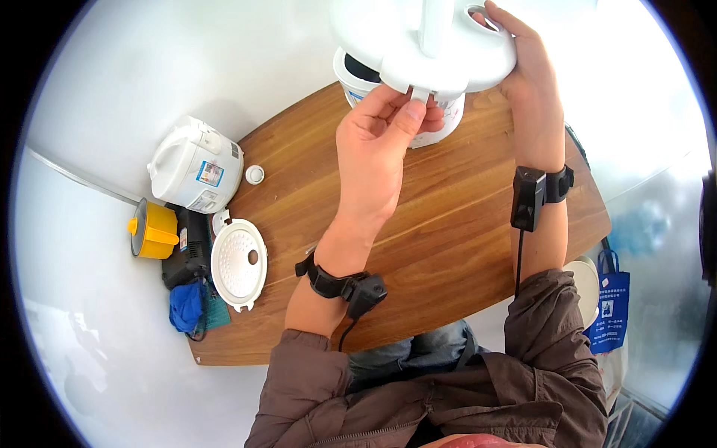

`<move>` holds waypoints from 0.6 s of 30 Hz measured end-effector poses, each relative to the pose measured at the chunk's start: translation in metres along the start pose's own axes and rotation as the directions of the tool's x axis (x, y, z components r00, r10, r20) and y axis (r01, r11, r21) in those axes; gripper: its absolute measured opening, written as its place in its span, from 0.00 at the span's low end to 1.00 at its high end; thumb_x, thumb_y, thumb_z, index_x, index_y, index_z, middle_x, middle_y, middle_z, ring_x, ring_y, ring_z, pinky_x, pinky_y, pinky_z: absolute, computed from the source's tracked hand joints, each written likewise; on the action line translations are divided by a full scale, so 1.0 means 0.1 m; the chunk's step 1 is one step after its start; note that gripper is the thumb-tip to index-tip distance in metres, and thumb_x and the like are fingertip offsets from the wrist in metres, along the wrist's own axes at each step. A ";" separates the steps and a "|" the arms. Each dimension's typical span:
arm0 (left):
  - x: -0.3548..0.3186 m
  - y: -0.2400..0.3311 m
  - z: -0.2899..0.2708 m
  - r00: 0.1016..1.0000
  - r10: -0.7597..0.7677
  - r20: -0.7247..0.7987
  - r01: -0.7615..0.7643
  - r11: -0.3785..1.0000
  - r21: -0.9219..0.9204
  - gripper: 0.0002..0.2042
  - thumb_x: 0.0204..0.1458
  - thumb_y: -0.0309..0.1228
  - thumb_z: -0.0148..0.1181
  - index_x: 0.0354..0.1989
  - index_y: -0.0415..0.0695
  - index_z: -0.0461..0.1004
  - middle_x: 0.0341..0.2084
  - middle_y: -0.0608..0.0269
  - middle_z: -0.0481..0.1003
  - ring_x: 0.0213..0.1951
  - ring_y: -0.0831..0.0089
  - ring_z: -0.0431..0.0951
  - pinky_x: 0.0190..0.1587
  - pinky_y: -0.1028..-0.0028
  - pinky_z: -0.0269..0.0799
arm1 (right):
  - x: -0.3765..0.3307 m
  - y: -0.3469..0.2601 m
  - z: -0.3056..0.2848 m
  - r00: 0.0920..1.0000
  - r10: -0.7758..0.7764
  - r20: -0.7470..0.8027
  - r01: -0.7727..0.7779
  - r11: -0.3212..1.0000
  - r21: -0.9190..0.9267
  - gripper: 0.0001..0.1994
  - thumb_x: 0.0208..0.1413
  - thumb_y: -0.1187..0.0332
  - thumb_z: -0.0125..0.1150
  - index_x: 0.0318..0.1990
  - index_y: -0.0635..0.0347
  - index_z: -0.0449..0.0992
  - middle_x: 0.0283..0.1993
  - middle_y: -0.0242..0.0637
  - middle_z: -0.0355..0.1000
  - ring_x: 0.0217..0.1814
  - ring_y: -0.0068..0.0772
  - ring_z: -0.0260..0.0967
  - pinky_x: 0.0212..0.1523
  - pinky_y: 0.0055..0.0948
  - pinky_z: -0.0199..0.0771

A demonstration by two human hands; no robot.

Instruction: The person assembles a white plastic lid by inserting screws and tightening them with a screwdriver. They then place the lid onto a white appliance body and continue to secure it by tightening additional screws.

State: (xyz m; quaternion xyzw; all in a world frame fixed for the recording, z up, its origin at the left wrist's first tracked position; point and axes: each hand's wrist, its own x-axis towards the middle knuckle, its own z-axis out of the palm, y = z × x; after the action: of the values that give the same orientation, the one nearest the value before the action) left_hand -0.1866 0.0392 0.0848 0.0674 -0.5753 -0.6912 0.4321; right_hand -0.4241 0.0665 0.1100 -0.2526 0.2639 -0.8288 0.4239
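A white rice cooker lid (385,41), with a raised handle bar across its top and an oval hole near its right side, is held up above the far part of the table. My left hand (373,142) pinches a small tab at the lid's near edge between thumb and fingers. Round the lid's right edge my right hand (529,75) is wrapped, and a fingertip shows in the oval hole. Behind and below the lid stands a white rice cooker body (452,119), its dark interior partly showing. The lid hides much of this body.
Left on the wooden table (448,231) are a white rice cooker (198,168), a small round cap (255,175) and a white perforated plate (233,261). Beside them are a yellow jug (158,233), a black case (184,261) and blue cloth (185,308). A blue bag (614,299) hangs beyond the right edge.
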 end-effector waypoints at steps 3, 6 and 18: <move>0.06 -0.03 -0.03 0.999 0.014 -0.029 -0.012 0.998 0.061 0.13 0.67 0.28 0.57 0.54 0.33 0.77 0.43 0.54 0.82 0.45 0.66 0.82 0.50 0.65 0.80 | 0.11 -0.04 -0.12 0.999 -0.036 0.001 0.036 0.999 -0.011 0.11 0.67 0.64 0.56 0.35 0.61 0.77 0.32 0.33 0.78 0.35 0.29 0.75 0.42 0.30 0.79; 0.15 -0.05 -0.22 0.981 0.175 -0.082 -0.149 0.955 0.258 0.15 0.66 0.29 0.59 0.56 0.33 0.76 0.44 0.59 0.81 0.39 0.74 0.81 0.48 0.70 0.79 | 0.19 -0.03 -0.21 0.999 -0.024 -0.034 0.024 1.000 -0.009 0.11 0.67 0.64 0.57 0.37 0.62 0.78 0.33 0.35 0.79 0.36 0.32 0.76 0.44 0.32 0.80; 0.44 -0.39 -0.73 0.859 0.444 0.257 -0.492 0.571 0.657 0.46 0.60 0.39 0.68 0.75 0.37 0.40 0.56 0.40 0.72 0.58 0.56 0.72 0.62 0.58 0.67 | 0.71 -0.12 -0.53 0.998 0.010 0.060 -0.011 1.000 0.029 0.09 0.65 0.66 0.63 0.41 0.66 0.78 0.38 0.39 0.79 0.38 0.30 0.78 0.42 0.28 0.82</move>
State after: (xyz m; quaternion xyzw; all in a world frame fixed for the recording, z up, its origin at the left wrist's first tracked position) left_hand -0.1916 -0.0457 0.0452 0.0502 -0.8041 -0.2814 0.5213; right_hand -0.5014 0.0254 0.0926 -0.2697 0.2402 -0.8223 0.4397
